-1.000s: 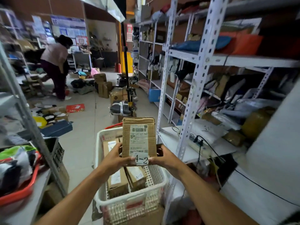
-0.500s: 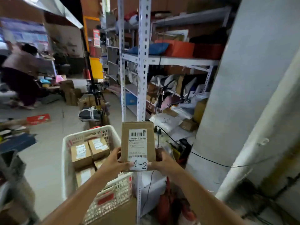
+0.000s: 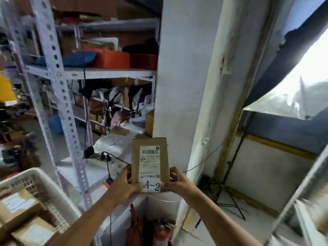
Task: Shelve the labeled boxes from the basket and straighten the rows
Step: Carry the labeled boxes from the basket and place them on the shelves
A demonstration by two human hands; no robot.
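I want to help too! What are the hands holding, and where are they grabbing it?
Both hands, left hand and right hand, hold one flat brown cardboard box with a white label upright, pinching its bottom corners.

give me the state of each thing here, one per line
brown cardboard box labeled A-2: upright, held in the air, label facing the camera
left hand: grips the box's lower left edge
right hand: grips the box's lower right edge
white plastic basket: holds more labeled boxes
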